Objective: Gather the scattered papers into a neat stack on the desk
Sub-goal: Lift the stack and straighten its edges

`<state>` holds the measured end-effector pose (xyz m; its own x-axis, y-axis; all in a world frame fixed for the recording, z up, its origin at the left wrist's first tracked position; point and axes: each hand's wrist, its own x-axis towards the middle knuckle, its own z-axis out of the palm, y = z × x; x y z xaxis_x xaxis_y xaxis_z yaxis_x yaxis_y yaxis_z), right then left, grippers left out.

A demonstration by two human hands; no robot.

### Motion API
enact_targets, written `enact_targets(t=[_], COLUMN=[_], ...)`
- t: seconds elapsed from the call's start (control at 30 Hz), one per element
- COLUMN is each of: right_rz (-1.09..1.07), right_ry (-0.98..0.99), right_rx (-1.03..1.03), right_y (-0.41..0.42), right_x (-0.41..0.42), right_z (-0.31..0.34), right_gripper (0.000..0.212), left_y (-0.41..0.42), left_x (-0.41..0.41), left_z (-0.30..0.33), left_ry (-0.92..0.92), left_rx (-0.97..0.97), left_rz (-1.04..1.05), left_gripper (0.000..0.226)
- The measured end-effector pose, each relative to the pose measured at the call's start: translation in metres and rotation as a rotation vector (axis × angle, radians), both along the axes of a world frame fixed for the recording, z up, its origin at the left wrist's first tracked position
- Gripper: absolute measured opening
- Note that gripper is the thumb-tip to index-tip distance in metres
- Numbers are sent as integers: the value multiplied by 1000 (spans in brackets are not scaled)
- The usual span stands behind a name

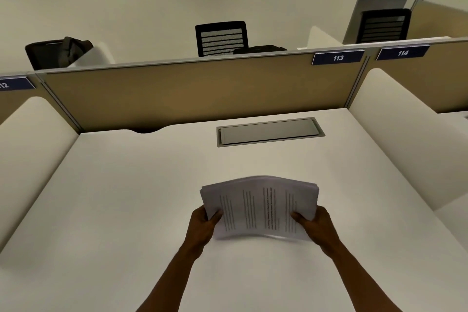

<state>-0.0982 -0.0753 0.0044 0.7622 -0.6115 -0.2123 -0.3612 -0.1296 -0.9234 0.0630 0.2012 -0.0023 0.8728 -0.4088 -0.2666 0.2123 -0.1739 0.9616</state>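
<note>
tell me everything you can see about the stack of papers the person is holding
The stack of papers is a bundle of white sheets, the top page printed with dark lines of text too blurred to read. It bows upward across the middle, its far edges slightly fanned rather than flush. The left hand grips its left side and the right hand its right, thumbs on top. It sits at the near middle of the white desk; whether its near edge touches the surface is unclear.

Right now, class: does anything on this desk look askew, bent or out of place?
Only the papers. The left hand and right hand hold the stack by its side edges, so it bows upward in the middle, and the sheet edges are slightly uneven, not yet squared. The desk shows no stray sheets.
</note>
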Motion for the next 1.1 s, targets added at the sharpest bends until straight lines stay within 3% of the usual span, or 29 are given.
enact_targets(t=[0.07,0.17,0.23,0.33,0.4,0.47,0.53,0.63,0.7,0.77,0.83,0.93,1.1], right_rz=[68,189,287,458,535,579,616,618,527,543,644,527,319], right_ry=[-3,-30,-44,-15,-12,-12,1,-99,-257,-267,-200,-282,-360], right_rx=[-141,-363,-489,-656,-718,-784,-757,-326,-17,189,221,200,186], right_y=[-10,-23,-27,-26,-18,-11,-14,-36,-48,-45,-26,-1,11], right_x=[4,14,24,42,53,61,64,51,38,30,28,34,35], right_z=[21,62,92,143,173,194,207,213,198,166,138,114,95], right_gripper=[8,12,11,9,9,4,17,56,85,103,84,40,25], left_y=[2,1,-5,-28,-41,-48,-44,-31,-23,-17,-16,-18,-21], left_x=[4,15,19,18,17,17,18,20,18,15,12,9,1], left_z=[18,59,90,123,133,136,131,122,115,107,99,88,73], left_ry=[-118,-458,-699,-843,-794,-692,-650,-514,-385,-280,-229,-199,-172], left_rx=[-1,181,259,280,268,208,167,55,-64,-167,-198,-172,-157], left_rz=[48,160,25,-305,-400,-365,-296,-231,-174,-142,-132,-109,-77], left_gripper=[48,83,85,77,59,32,12,8,20,26,28,28,28])
